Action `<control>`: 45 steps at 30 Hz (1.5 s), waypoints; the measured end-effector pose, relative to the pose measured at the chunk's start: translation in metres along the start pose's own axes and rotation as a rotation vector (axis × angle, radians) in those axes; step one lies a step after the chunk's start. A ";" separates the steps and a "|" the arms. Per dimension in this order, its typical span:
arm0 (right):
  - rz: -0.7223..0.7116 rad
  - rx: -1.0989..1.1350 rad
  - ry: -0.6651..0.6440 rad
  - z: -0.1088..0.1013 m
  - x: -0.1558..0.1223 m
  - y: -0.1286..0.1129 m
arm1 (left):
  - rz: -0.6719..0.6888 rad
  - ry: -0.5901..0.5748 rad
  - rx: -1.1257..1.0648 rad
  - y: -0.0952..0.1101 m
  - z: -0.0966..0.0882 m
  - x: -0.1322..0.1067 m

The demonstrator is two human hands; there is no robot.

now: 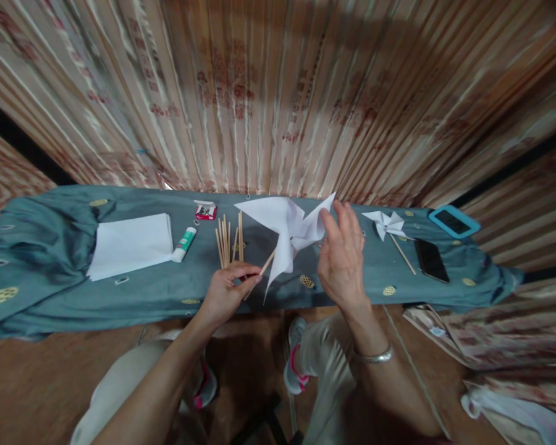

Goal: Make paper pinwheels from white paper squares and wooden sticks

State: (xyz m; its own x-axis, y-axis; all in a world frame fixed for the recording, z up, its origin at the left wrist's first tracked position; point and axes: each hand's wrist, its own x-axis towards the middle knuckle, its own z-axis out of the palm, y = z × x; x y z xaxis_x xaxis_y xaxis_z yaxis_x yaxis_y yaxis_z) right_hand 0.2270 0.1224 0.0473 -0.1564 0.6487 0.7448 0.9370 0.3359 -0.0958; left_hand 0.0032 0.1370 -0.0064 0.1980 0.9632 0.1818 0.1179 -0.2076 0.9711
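Note:
A large white paper pinwheel (285, 235) is held up above the cloth in front of me, its blades curled toward the middle. My left hand (229, 287) pinches its thin wooden stick (267, 264) between thumb and fingers, below the blades. At the pinwheel's right blade is my right hand (343, 253), with its fingers stretched out; the index fingertip looks to be touching the paper edge. Several loose wooden sticks (223, 238) lie on the cloth just beyond my left hand.
A blue-green patterned cloth (167, 296) covers the narrow table. On the left are a stack of white paper (132, 244), a glue stick (184, 244) and a small red box (206, 211). Rightward lie a smaller pinwheel (385, 225), a black phone (430, 259) and a blue-framed tablet (454, 221).

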 end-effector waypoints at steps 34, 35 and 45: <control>-0.006 0.005 0.120 -0.032 0.000 -0.016 | -0.009 -0.017 0.033 0.001 0.006 0.001; -0.003 -0.016 0.092 -0.031 0.002 -0.013 | 0.001 -0.033 0.038 0.001 0.007 0.001; 0.074 0.224 -0.214 -0.007 -0.006 0.014 | 0.018 -0.070 -0.008 0.002 0.007 0.001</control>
State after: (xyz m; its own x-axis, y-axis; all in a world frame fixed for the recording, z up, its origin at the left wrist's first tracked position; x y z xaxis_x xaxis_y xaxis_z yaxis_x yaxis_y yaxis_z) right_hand 0.2432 0.1179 0.0463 -0.1751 0.7978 0.5769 0.8597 0.4095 -0.3053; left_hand 0.0104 0.1360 -0.0057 0.2681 0.9448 0.1885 0.1054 -0.2233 0.9690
